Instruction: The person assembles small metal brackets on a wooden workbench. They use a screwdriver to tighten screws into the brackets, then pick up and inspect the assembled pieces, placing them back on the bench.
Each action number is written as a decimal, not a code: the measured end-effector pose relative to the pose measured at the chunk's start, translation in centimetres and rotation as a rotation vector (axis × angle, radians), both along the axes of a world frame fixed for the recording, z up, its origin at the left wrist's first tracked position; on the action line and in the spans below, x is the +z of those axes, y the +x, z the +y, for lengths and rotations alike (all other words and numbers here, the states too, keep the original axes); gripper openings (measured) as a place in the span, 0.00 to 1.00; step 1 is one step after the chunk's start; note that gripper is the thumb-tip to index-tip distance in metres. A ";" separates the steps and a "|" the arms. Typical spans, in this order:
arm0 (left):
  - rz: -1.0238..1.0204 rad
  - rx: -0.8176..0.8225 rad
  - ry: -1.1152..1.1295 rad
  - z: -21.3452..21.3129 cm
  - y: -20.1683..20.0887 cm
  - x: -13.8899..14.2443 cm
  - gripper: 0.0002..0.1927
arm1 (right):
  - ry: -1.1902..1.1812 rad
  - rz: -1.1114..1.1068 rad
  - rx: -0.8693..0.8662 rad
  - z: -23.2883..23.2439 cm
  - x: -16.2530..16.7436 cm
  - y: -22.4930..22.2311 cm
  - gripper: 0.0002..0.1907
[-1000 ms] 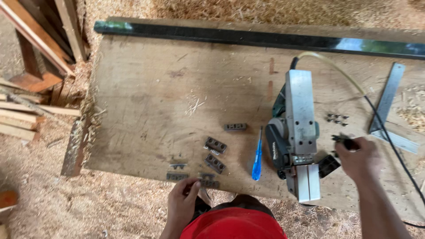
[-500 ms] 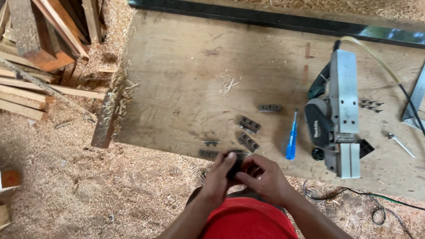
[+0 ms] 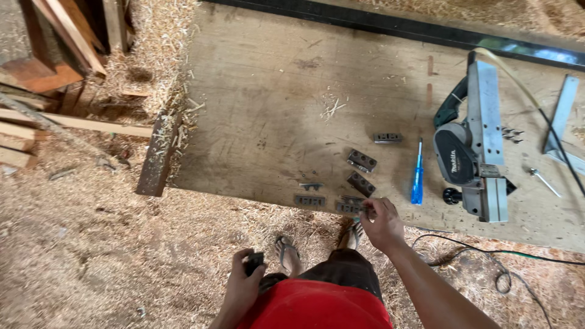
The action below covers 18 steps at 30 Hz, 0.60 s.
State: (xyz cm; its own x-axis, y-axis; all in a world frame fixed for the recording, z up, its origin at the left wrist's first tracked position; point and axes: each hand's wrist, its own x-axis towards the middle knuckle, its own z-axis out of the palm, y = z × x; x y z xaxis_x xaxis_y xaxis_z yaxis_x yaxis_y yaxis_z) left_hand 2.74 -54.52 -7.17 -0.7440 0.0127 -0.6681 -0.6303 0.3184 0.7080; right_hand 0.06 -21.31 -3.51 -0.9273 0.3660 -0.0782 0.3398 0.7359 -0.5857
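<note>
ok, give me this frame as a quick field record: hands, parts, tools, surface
left hand: low beside the thigh, holds a small dark part
right hand: fingertips on the metal piece at the board's near edge
parts: more dark metal pieces spread out
tools: electric planer, blue screwdriver
surface: wooden board over sawdust

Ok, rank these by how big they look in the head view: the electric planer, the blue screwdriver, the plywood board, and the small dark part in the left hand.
1. plywood board, by far the largest.
2. electric planer.
3. blue screwdriver, long but thin.
4. small dark part in the left hand, smallest, though partly hidden by fingers and nearer the camera.
</note>
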 end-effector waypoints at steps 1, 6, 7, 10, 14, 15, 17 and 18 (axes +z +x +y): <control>-0.002 -0.034 -0.048 -0.7 0.1 -0.1 0.27 | 0.007 0.043 -0.030 0.1 0.3 -0.3 0.12; -0.021 -0.038 -0.136 -2.7 0.3 -0.1 0.29 | 0.029 -0.003 0.005 1.1 1.4 -2.2 0.11; -0.029 -0.002 -0.095 -3.0 0.4 -0.1 0.29 | 0.054 -0.012 0.076 1.3 1.5 -2.5 0.11; -0.110 0.146 0.050 -3.2 0.9 0.3 0.23 | 0.126 -0.156 0.434 1.3 1.3 -2.7 0.13; -0.140 0.262 0.047 -1.1 0.2 0.2 0.22 | 0.222 -0.046 0.466 1.1 0.4 -1.9 0.19; -0.180 0.263 0.045 -0.4 -0.1 0.2 0.24 | 0.238 -0.060 0.459 1.1 0.1 -1.7 0.20; -0.264 0.267 0.042 1.0 -0.5 0.3 0.30 | 0.260 -0.062 0.470 1.1 -0.7 -1.2 0.20; -0.234 0.214 0.038 1.8 -0.9 0.4 0.28 | 0.270 -0.042 0.485 1.1 -1.1 -1.1 0.19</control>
